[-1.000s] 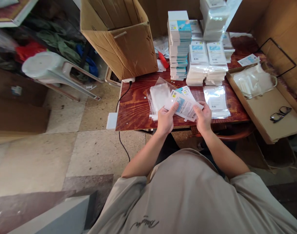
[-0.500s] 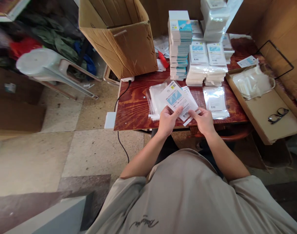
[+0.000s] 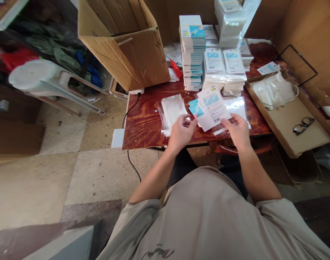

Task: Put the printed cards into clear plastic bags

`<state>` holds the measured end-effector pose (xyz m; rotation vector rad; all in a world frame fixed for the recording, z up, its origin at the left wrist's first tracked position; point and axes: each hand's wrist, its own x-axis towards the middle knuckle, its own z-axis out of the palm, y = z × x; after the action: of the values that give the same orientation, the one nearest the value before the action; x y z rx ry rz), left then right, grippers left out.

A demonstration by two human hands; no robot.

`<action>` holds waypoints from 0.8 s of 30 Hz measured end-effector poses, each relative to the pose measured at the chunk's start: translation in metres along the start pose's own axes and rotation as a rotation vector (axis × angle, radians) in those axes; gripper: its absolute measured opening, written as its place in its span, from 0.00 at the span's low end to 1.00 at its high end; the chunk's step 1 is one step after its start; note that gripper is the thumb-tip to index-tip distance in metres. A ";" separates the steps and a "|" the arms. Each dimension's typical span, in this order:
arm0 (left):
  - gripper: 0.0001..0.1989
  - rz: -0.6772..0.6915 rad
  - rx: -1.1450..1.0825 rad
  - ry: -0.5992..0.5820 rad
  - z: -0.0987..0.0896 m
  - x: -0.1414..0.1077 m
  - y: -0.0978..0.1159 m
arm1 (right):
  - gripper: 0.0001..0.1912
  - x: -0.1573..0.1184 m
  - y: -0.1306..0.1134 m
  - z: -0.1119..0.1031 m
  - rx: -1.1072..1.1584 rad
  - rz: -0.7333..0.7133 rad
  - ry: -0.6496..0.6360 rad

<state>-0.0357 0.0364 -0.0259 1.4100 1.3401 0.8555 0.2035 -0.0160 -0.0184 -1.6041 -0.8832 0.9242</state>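
Observation:
My right hand (image 3: 239, 131) pinches the lower right of a bagged white card (image 3: 214, 104) with a blue picture, held above the front of the red-brown table. Beside that card, on its left, my left hand (image 3: 181, 131) has loosely curled fingers, apart from the bagged card, with nothing clearly between them. Several loose blue-and-white cards (image 3: 193, 104) show partly behind the bagged card. A pile of clear plastic bags (image 3: 173, 111) lies just beyond my left hand. Another clear bagged pack (image 3: 237, 104) lies behind my right hand.
Tall card stacks (image 3: 192, 54) and bagged packs (image 3: 214, 66) stand at the table's back. A large open carton (image 3: 143, 57) is at the back left. On the right, a shallow cardboard tray (image 3: 281, 126) holds plastic bags and glasses (image 3: 303, 126). A cable hangs over the left edge.
My left hand has let go of the bagged card and moved slightly left. The right hand has shifted right with the card, showing more of the loose cards behind. The view has shifted a little.

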 end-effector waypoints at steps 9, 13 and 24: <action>0.27 -0.258 0.641 0.225 -0.063 0.054 -0.026 | 0.27 0.033 0.047 -0.045 -0.916 -0.214 0.615; 0.17 -0.252 0.643 0.246 -0.066 0.054 -0.025 | 0.21 0.021 0.035 -0.017 -0.905 -0.566 0.296; 0.21 -0.087 0.849 0.156 -0.074 0.032 -0.005 | 0.16 0.013 -0.013 0.023 -1.249 -0.973 -0.671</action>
<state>-0.1024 0.0810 -0.0139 1.9151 1.9985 0.3272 0.1870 0.0076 -0.0116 -1.3903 -2.7564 0.0740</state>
